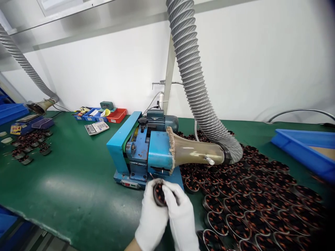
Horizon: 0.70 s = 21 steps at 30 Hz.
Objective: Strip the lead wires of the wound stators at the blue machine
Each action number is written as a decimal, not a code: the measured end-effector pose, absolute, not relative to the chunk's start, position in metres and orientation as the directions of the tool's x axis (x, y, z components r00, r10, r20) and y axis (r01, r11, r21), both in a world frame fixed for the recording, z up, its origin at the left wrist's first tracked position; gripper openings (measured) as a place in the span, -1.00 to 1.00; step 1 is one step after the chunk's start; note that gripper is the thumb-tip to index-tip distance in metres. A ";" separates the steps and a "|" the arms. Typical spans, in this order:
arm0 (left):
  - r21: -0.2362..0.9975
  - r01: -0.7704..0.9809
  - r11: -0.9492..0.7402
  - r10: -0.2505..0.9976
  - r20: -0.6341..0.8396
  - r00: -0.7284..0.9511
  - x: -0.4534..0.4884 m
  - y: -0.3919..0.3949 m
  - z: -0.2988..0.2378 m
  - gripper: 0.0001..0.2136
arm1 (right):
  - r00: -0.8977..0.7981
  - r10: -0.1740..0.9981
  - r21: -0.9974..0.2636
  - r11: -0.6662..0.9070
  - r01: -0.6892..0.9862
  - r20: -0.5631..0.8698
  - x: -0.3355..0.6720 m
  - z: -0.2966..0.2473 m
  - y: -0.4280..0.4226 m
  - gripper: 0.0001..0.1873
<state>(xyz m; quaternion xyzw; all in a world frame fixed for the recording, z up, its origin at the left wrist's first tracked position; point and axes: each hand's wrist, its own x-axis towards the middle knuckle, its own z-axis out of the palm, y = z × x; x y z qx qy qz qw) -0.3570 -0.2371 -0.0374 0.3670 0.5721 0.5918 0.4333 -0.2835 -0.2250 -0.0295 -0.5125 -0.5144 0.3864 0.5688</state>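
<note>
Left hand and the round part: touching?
Touching. The head view shows the left hand gripping the round part at its rim, no gap between.

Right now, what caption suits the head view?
Gloved left hand holds a round part, right hand touching it, before a blue machine.

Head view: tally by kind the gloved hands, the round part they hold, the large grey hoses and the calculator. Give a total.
Gloved hands: 2
Held round part: 1
Large grey hoses: 2
Calculator: 1
Total: 6
</note>
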 end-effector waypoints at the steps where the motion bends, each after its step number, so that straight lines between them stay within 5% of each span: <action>1: 0.997 -0.060 0.037 0.942 -0.055 -0.332 -0.360 -0.245 -0.040 -0.63 | 0.156 0.964 -0.976 0.206 0.066 0.214 -0.281 -0.032 -0.232 -0.84; 4: 0.999 0.041 -0.020 0.965 0.030 -0.260 -0.369 -0.264 -0.040 -0.56 | 0.081 0.968 -0.969 0.243 -0.046 0.238 -0.272 -0.036 -0.248 -0.85; 11: 0.941 0.324 -0.101 0.975 0.159 -0.157 -0.393 -0.269 -0.008 -0.56 | 0.029 0.999 -0.972 -0.034 -0.233 -0.042 -0.248 -0.009 -0.259 -0.74; 13: 0.986 0.166 -0.002 0.983 0.032 -0.181 -0.398 -0.271 -0.004 -0.48 | -0.071 0.996 -0.973 -0.071 -0.222 -0.056 -0.244 -0.001 -0.260 -0.70; 17: 0.934 -0.321 0.156 0.988 -0.145 0.058 -0.405 -0.281 0.000 -0.27 | -0.231 0.972 -0.994 0.022 -0.108 0.046 -0.244 0.005 -0.263 -0.53; 21: 0.934 -0.307 0.181 0.983 -0.168 0.067 -0.402 -0.290 0.005 -0.27 | -0.174 0.972 -0.985 0.168 0.047 0.157 -0.248 0.004 -0.268 -0.70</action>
